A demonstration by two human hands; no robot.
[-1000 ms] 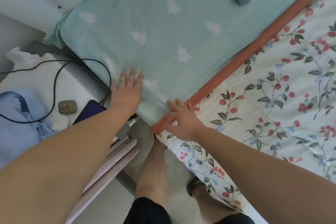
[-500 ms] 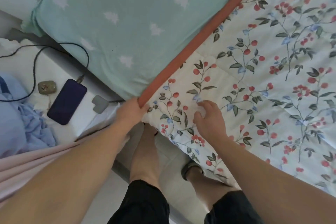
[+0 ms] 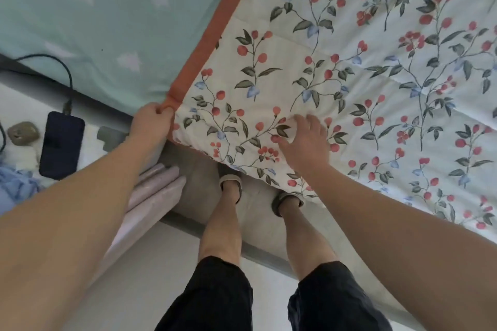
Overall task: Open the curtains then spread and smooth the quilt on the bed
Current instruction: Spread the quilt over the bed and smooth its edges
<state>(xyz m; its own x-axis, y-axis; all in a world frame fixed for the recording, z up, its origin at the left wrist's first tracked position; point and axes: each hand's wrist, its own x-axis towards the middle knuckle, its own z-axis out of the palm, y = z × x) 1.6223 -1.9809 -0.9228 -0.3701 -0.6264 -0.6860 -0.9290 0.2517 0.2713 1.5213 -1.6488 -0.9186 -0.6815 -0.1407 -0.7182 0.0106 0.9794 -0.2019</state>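
A white quilt [image 3: 363, 67] printed with red berries and dark leaves covers the right part of the bed, its orange border [image 3: 212, 32] running diagonally across the teal sheet [image 3: 107, 24]. My left hand [image 3: 152, 122] pinches the quilt's near corner at the end of the orange border, at the bed's edge. My right hand [image 3: 306, 142] lies palm down on the quilt near its hanging edge, fingers spread. No curtains are in view.
A white side table [image 3: 16, 99] to the left holds a dark phone [image 3: 61, 145] on a black cable, a small grey-brown case [image 3: 22, 133] and blue cloth [image 3: 16, 188]. Pink folded fabric [image 3: 150, 196] hangs below it. My sandalled feet [image 3: 231, 185] stand by the bed.
My left hand went from flat on the sheet to gripping the quilt corner. My right hand shifted from the corner rightward onto the quilt. The view swung right, away from the pillow.
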